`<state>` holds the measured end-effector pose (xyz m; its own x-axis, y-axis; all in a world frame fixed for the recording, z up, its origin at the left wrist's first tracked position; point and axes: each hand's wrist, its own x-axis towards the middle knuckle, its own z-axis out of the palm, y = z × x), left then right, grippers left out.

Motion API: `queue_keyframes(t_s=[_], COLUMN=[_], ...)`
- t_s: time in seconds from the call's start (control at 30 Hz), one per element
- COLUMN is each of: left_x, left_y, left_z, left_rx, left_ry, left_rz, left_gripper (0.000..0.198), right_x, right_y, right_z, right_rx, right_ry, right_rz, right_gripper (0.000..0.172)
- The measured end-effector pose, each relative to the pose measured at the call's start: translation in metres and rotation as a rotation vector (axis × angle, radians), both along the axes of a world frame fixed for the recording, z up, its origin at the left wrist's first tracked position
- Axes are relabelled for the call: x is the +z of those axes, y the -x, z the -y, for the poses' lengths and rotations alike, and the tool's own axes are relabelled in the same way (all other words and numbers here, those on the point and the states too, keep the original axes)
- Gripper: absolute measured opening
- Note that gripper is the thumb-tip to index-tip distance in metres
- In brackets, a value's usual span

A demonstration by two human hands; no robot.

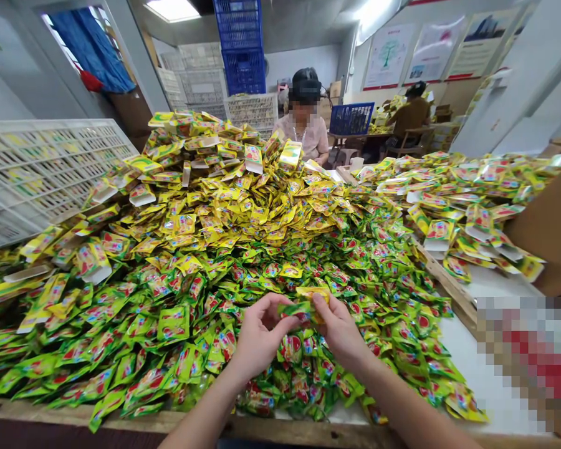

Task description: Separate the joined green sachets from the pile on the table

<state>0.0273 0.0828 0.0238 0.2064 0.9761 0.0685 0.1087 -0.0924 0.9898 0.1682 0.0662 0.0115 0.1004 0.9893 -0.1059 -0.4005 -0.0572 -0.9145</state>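
Over the front of a big heap of small packets, both my hands are close together. My left hand (263,333) pinches a green packet (295,310) between thumb and fingers. My right hand (341,327) grips a yellow packet (314,293), which touches the green one. Beneath and around them lie green packets (172,323) with red pictures. Yellow packets (243,209) are piled higher behind, with small open boxes (254,159) on top.
A white plastic crate (51,168) leans at the left. Wooden strips (449,290) edge the table. More boxes (481,181) and brown cardboard (554,231) are at the right. A person (305,118) sits behind the heap; another person (414,112) is farther back.
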Motion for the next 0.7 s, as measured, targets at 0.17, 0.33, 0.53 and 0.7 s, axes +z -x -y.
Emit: queue_keyframes(t_s=[0.17,0.33,0.53,0.7], left_x=[-0.001,0.012,0.076,0.102], left_y=[0.000,0.010,0.054,0.061], left_z=[-0.005,-0.023,-0.122,-0.203], left_rx=[-0.061,-0.334,0.230,0.428], left_ry=[0.143,0.197,-0.489,-0.614], left_rz=[-0.018,-0.093,-0.585,-0.949], left_gripper=[0.029,0.026,0.020,0.051], right_x=[-0.001,0.001,-0.003,-0.004], right_y=[0.001,-0.004,-0.012,-0.010], right_z=[0.003,0.004,-0.003,-0.006], right_rx=[0.102,0.262,0.224,0.214], right_ry=[0.160,0.106,0.132,0.142], right_rz=[-0.072,0.117,0.055,0.088], right_gripper=[0.051,0.043,0.034,0.036])
